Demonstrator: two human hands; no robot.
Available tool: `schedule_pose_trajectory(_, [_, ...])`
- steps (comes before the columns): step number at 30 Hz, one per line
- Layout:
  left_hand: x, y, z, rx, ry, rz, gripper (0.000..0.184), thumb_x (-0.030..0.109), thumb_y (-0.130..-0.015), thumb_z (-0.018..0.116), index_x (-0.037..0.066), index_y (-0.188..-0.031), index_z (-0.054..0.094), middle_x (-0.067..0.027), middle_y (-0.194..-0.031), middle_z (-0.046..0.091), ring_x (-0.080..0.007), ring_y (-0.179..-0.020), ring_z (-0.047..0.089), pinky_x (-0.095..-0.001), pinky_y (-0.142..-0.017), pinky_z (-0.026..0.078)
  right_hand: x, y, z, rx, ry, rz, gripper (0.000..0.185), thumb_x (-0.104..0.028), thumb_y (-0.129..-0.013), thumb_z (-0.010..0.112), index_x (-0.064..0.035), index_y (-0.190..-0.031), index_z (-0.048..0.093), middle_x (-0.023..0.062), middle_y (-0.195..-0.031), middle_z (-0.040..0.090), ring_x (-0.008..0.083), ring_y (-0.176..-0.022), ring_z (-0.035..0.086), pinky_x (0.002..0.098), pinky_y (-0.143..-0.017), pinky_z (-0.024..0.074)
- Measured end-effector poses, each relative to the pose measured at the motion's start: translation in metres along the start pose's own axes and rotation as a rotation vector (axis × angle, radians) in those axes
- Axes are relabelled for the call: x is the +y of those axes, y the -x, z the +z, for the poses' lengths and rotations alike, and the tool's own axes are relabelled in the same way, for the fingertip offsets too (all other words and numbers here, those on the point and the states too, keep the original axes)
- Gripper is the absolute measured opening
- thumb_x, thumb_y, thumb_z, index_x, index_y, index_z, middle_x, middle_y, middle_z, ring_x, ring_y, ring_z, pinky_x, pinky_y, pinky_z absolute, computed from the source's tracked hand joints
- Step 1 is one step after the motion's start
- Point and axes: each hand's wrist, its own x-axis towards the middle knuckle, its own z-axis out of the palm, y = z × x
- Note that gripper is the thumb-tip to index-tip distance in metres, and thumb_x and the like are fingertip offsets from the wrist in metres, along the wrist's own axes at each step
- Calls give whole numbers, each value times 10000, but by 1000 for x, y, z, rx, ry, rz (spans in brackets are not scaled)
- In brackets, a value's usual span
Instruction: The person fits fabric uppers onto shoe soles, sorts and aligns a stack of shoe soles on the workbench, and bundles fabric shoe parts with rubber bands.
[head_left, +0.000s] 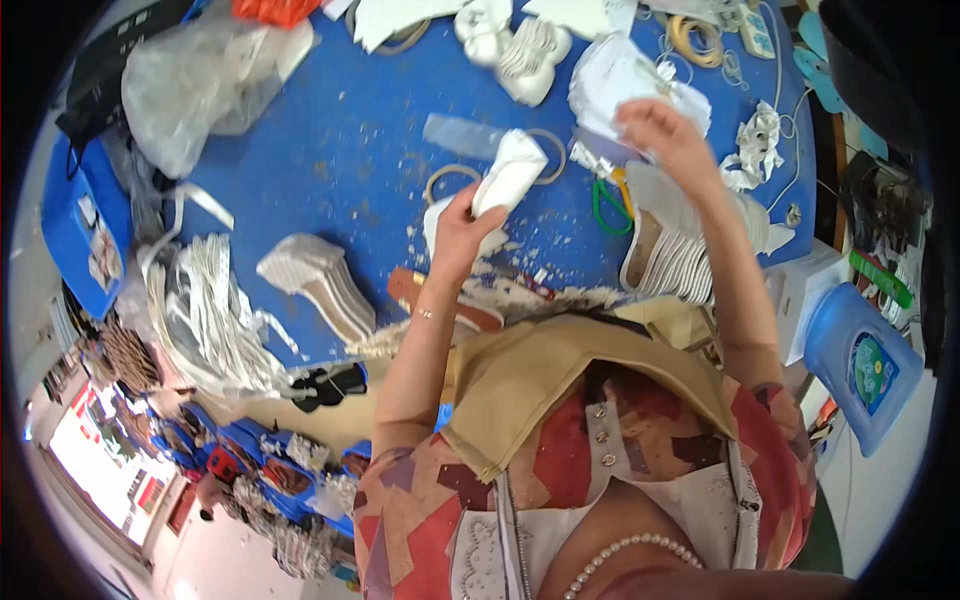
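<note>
Your left hand [462, 228] pinches a white piece [514, 168] over the blue table [330, 185], with room leftward; your right hand [667, 140], fingers bent, overlaps the white stack's [602, 85] edge, grip unclear.

A slender white piece [512, 172] is being held aslant, its lower end being pinched by the left hand [466, 230]; a white pile [603, 88] is being partly covered by the right hand [662, 140].

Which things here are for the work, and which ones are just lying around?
Likely for the work:
white piece, in the left hand
white pile, by the right hand

Probably just lying around:
plastic bag
blue jug
</note>
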Motion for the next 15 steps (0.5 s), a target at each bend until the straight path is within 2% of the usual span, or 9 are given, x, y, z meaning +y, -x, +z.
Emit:
schedule_pose_trajectory(2, [-8, 8, -6, 17, -28, 51, 326, 83, -768, 710, 0, -1075, 633, -79, -992, 651, -140, -854, 590, -224, -792, 448, 18, 39, 43, -159, -241, 318, 255, -183, -857, 650, -66, -1082, 627, 32, -944, 647, 91, -779, 575, 209, -700, 464])
schedule_pose_trajectory(4, [-15, 13, -15, 2, 11, 80, 357, 95, -746, 731, 7, -1080, 639, -108, -1041, 642, -152, -886, 595, -235, -793, 461, 52, 62, 71, -151, -232, 428, 230, -167, -857, 637, -48, -1054, 632, 47, -909, 644, 97, -776, 578, 204, -685, 457])
schedule_pose_trajectory(5, [-17, 17, -21, 5, 18, 73, 357, 95, -746, 731, 7, -1080, 639, -108, -1041, 642, -152, -886, 595, -235, -793, 461, 65, 72, 81, -154, -226, 436, 230, -167, -857, 637, -48, -1054, 632, 47, -909, 644, 97, -776, 578, 204, -685, 457])
schedule_pose_trajectory(7, [-20, 21, -45, -2, 220, -26, 375, 102, -785, 684, -20, -1128, 592, -147, -1077, 622, -186, -924, 594, -261, -809, 467, 84, 89, 96, -191, 26, 295, 206, -158, -854, 619, -45, -1025, 635, 51, -869, 643, 99, -757, 576, 206, -654, 447])
schedule_pose_trajectory(12, [-12, 21, -113, -37, 698, -236, 429, 120, -884, 565, -87, -1249, 474, -245, -1166, 571, -270, -1017, 593, -327, -850, 482, 91, 116, 127, -204, -41, 392, 183, -154, -852, 606, -39, -990, 638, 36, -817, 638, 90, -721, 564, 201, -625, 430])
schedule_pose_trajectory(13, [-10, 23, -117, -41, 694, -221, 429, 120, -884, 565, -87, -1249, 474, -245, -1166, 571, -270, -1017, 593, -327, -850, 482, 91, 117, 134, -203, -42, 377, 183, -154, -852, 606, -39, -990, 638, 36, -817, 638, 90, -721, 564, 201, -625, 430])
schedule_pose_trajectory(15, [-10, 37, -122, -169, 869, -255, 486, 157, -904, 526, -76, -1310, 396, -278, -1239, 507, -329, -1090, 554, -388, -892, 471, 93, 125, 147, -184, -69, 371, 176, -155, -850, 609, -37, -977, 640, 31, -801, 635, 85, -704, 560, 199, -610, 427])
